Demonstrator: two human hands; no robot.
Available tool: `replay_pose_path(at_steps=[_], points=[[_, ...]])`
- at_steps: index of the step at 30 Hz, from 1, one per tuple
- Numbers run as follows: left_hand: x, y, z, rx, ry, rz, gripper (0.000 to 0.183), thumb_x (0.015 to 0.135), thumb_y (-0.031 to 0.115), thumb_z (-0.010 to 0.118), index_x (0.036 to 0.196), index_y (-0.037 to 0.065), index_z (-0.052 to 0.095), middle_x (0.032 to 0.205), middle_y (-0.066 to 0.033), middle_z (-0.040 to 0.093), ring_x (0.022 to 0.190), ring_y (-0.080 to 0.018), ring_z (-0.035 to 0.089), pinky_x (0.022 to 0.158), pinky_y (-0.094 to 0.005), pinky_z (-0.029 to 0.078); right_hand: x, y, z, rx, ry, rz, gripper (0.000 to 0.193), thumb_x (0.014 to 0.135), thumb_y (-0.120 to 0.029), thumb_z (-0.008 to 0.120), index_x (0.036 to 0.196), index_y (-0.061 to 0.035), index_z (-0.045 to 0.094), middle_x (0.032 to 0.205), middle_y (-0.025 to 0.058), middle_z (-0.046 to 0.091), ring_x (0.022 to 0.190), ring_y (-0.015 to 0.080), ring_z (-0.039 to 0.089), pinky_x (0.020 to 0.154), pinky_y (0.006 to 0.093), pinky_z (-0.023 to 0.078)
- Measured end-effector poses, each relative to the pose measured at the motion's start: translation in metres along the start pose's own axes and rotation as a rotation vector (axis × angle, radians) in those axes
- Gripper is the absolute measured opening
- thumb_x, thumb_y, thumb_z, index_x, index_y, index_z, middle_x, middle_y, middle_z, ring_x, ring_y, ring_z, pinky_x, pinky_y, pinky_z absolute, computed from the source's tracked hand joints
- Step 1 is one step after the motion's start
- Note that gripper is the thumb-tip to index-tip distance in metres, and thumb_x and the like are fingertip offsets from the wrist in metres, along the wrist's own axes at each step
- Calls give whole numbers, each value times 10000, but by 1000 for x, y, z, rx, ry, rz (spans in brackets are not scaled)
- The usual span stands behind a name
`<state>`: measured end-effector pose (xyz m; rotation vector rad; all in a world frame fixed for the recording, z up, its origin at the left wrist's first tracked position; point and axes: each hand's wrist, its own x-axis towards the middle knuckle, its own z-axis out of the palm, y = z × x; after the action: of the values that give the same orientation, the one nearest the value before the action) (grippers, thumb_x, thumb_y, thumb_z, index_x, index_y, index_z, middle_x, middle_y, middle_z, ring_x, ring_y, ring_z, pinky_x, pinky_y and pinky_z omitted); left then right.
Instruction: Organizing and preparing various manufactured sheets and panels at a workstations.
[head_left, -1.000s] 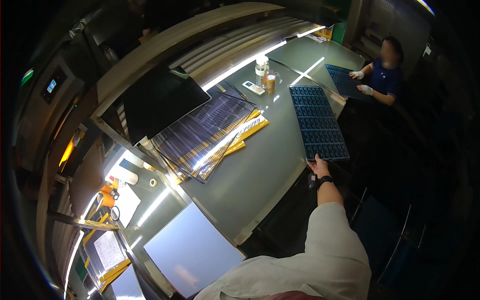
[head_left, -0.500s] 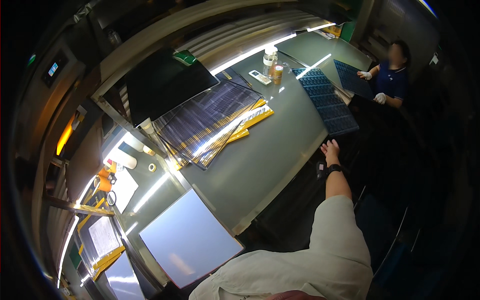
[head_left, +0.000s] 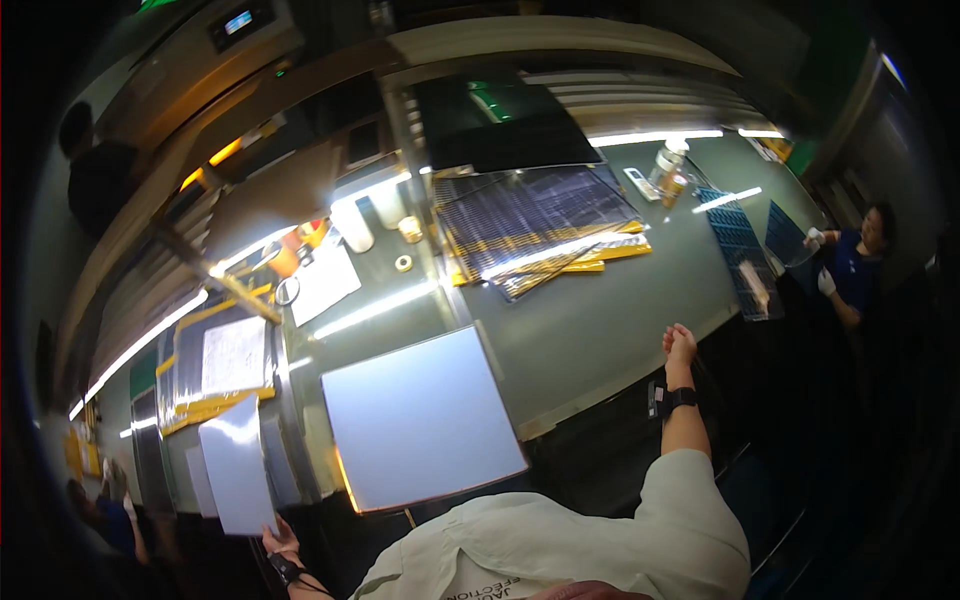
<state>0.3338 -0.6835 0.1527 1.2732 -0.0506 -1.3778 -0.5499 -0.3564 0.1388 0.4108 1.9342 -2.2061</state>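
At the lower left, my left hand (head_left: 284, 541) grips the bottom corner of a thin pale sheet (head_left: 236, 470), which stands tilted up with light glaring on it. My right hand (head_left: 680, 344) hovers over the front edge of the grey-green table (head_left: 580, 350), its fingers loosely bent and nothing visible in them. Between my arms a large pale blue-white panel (head_left: 425, 420) lies near the table's front. Ahead of it is a stack of dark, finely patterned sheets with yellow edges (head_left: 540, 220).
A co-worker (head_left: 858, 262) in gloves holds a dark sheet (head_left: 788, 238) at the far right, beside a blue patterned sheet (head_left: 735, 250). A bottle (head_left: 668, 160) and remote control (head_left: 638, 184) stand farther back. Tape rolls (head_left: 403, 263), white paper (head_left: 325, 285) and yellow-edged sheets (head_left: 225, 360) lie left.
My view has swung left. My left hand has come into sight, holding the pale sheet. My right hand's fingers are more bent than before.
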Motion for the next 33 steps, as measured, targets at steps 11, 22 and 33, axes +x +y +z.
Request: replay_pose_path(at_steps=[11,22,33], points=[[-98,18,-11,114,-84,294,409,845,296,572,1158,45,494,1024,-67,558,826,-200,546,715,-278,452,-448,90,257,-816,-1954,-108,431,884,-383,462,1098,-20,553,934,120,617,845,201,591,749,311,474],[-129,20,-18,23,-452,241,546,835,250,585,1278,54,334,1191,-66,466,1044,-211,498,838,-359,458,-657,89,314,147,-1623,581,311,832,-171,593,1100,-27,528,1033,54,575,880,192,585,701,290,478],[-99,122,37,-468,-529,386,747,833,608,330,1318,40,295,1326,-116,358,1200,-264,356,1005,-406,290,-768,100,312,51,-2064,-1719,523,691,-60,567,1199,-165,503,1266,105,444,1201,304,391,1016,429,298]])
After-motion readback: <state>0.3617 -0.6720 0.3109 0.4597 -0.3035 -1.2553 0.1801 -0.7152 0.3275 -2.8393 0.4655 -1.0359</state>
